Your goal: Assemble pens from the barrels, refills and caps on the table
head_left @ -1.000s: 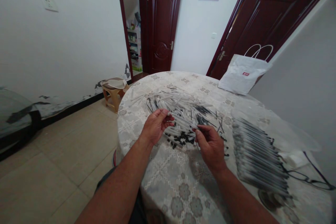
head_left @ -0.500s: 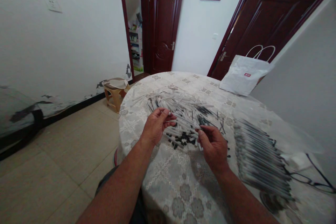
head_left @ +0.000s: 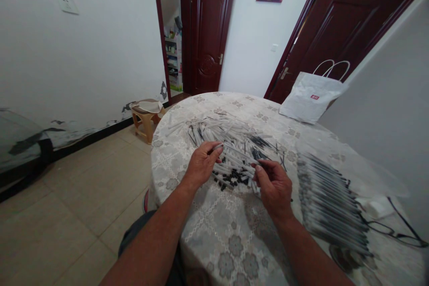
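Observation:
A loose heap of white pen barrels and thin black refills lies in the middle of the round table with a patterned cloth. Small black caps are scattered at the heap's near edge. My left hand pinches the end of a white pen barrel above the heap. My right hand grips a small bunch of white barrels near the black caps. A row of assembled pens lies to the right.
A white paper bag leans at the table's far right. Spectacles and a clear plastic sheet lie at the right edge. A small wooden stool stands on the tiled floor to the left. Dark red doors stand behind.
My left hand has dropped slightly toward the heap with its fingers closing on a barrel. My right hand has shifted a little to the right. The view has drifted slightly.

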### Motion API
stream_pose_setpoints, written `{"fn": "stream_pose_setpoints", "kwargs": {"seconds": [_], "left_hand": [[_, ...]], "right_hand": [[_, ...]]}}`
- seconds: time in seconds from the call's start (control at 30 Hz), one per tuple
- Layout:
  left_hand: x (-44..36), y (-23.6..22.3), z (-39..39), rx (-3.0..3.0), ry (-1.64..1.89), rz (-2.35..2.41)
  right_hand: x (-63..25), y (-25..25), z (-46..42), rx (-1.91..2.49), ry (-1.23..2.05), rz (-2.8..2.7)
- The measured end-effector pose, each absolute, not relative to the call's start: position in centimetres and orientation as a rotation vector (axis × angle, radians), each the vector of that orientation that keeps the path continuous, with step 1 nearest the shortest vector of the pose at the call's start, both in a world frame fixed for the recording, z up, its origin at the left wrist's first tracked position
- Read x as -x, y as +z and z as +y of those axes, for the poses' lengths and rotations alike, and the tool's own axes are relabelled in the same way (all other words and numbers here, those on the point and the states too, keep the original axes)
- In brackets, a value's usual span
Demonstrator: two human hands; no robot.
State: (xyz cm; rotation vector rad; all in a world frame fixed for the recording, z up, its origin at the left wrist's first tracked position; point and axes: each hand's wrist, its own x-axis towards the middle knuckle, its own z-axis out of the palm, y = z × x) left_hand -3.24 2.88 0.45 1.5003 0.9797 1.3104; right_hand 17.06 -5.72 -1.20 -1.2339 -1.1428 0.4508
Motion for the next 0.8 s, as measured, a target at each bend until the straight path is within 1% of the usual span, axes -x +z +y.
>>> {"fn": "stream_pose_setpoints", "kwargs": {"seconds": [0.1,0.3,0.6,0.8], "left_hand": [[3.2,0.3,2.8,-1.513,1.304,0.963],[3.1,1.0,2.5,-1.352,1.303,0.889],[3.5,1.0,2.4,-1.342,1.167,0.827],[3.5,1.0,2.7,-1.212,1.195,0.762]], "right_hand": [[-17.1,-1.1,-5.7,1.25,0.449,-1.152],[-17.1,-0.9,-5.7,1.239,0.459,-1.11],[-17.6,-1.2,-5.5,1.295,0.47,-1.192],[-18.1,-2.0,-5.5,1.36,0.42,-1.282]]}}
